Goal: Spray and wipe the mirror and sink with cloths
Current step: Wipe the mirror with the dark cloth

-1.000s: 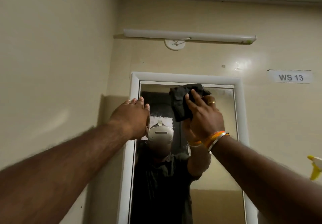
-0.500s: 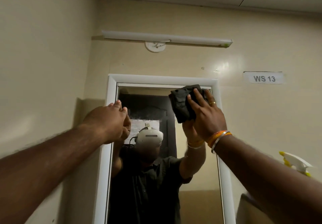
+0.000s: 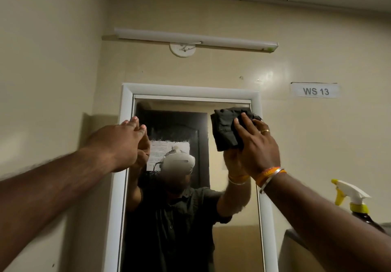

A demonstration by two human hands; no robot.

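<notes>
A tall mirror with a white frame (image 3: 126, 106) hangs on the beige wall; its glass (image 3: 234, 240) reflects a person in a dark shirt. My right hand (image 3: 257, 144) presses a crumpled black cloth (image 3: 225, 129) flat against the glass at the top right corner, fingers spread over it. My left hand (image 3: 121, 144) rests with straight fingers on the mirror's left edge, at about the same height, holding nothing. The sink is out of view.
A spray bottle with a white and yellow trigger head (image 3: 352, 197) stands on a ledge at the lower right, behind my right forearm. A tube light (image 3: 196, 39) runs above the mirror. A "WS 13" label (image 3: 315, 90) is on the wall at right.
My right hand has slid the cloth rightward along the top of the glass to the right corner. My left hand stays on the left frame. The camera has shifted.
</notes>
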